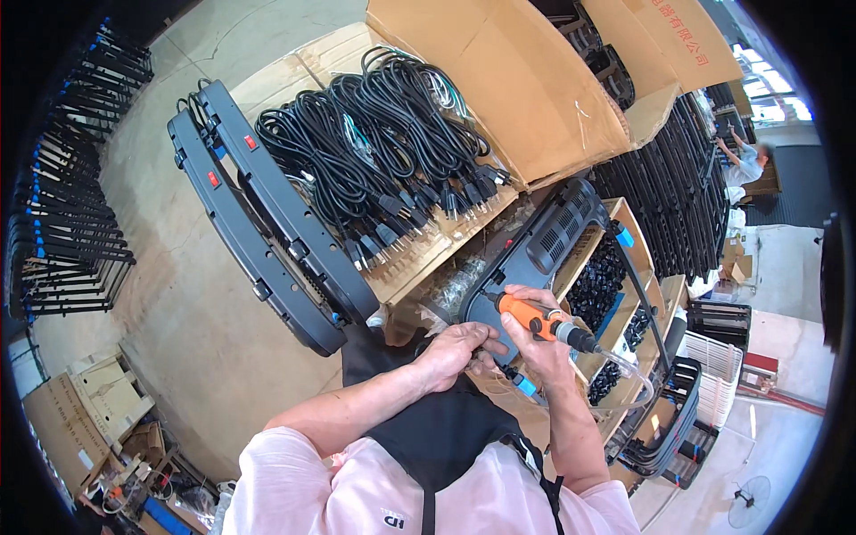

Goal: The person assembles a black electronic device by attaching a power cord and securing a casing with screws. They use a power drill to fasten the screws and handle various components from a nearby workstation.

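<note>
My right hand (540, 343) grips an orange and black pneumatic screwdriver (538, 320) with a clear air hose (629, 379) trailing off to the right. Its tip points at the near end of a dark grey plastic panel (546, 239) lying across my work spot. My left hand (456, 349) rests with curled fingers on the same near end of the panel, just left of the tool tip. Whether the left fingers pinch a small part is hidden.
Several bundled black power cords (383, 152) with plugs lie on a flattened cardboard box (517, 80). Two long dark panels with red switches (259, 214) lean at the left. A wooden tray of black small parts (596, 285) sits right. Black frames (678, 196) are stacked behind; another person (744, 165) works far right.
</note>
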`<action>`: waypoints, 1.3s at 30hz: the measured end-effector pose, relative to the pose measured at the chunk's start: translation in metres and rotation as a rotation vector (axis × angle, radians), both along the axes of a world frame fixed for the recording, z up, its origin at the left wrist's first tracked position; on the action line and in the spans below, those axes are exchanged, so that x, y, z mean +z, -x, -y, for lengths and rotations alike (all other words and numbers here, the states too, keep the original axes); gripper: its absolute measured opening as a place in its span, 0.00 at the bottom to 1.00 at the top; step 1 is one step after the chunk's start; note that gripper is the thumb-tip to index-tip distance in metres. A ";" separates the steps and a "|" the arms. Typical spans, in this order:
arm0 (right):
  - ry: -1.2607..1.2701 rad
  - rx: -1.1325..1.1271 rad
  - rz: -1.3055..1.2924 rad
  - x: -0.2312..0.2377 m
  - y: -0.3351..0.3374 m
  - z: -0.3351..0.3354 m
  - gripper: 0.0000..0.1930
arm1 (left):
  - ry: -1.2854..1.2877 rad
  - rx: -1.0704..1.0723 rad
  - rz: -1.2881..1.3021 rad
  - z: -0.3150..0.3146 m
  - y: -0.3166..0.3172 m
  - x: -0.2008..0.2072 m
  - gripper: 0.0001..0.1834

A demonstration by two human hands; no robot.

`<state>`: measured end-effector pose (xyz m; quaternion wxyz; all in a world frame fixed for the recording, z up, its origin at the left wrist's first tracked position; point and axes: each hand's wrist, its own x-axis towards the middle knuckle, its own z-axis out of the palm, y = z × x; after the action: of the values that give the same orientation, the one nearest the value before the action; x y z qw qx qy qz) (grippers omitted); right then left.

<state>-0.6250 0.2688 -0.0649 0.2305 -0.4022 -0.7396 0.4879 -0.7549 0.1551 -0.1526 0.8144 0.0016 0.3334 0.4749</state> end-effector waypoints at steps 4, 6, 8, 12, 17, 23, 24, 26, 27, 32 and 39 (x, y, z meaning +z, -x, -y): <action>0.049 -0.052 -0.004 -0.001 0.003 0.005 0.19 | 0.046 0.076 0.011 0.002 0.000 -0.003 0.15; 0.039 -0.106 0.014 0.002 0.001 0.008 0.22 | 0.088 0.131 0.029 0.002 -0.002 -0.007 0.14; 0.035 -0.136 -0.005 0.011 -0.003 0.011 0.25 | 0.157 0.207 0.068 -0.003 -0.003 -0.012 0.14; 0.072 -0.131 -0.132 0.037 -0.029 0.015 0.29 | 0.266 0.303 0.140 -0.022 -0.004 -0.005 0.14; 0.031 -0.087 -0.218 0.043 -0.064 0.001 0.29 | 0.264 0.373 0.266 -0.066 -0.026 0.012 0.15; -0.010 -0.120 -0.273 0.044 -0.116 -0.041 0.29 | 0.254 0.384 0.300 -0.120 -0.073 0.030 0.14; -0.020 -0.128 -0.278 0.044 -0.125 -0.049 0.29 | 0.239 0.389 0.310 -0.130 -0.082 0.030 0.14; -0.037 -0.144 -0.285 0.042 -0.144 -0.064 0.29 | 0.215 0.400 0.335 -0.147 -0.102 0.025 0.13; -0.043 -0.145 -0.289 0.041 -0.153 -0.073 0.28 | 0.205 0.382 0.307 -0.156 -0.110 0.022 0.13; 0.005 -0.214 -0.328 0.038 -0.194 -0.115 0.28 | 0.282 0.329 0.288 -0.208 -0.156 0.024 0.13; 0.013 -0.409 -0.284 0.048 -0.225 -0.202 0.30 | 0.284 0.272 0.192 -0.272 -0.208 0.027 0.18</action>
<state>-0.3999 0.4705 -0.0169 0.4234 -0.4724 -0.5999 0.4876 -0.5465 0.4267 -0.1252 0.7628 -0.2034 0.3151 0.5267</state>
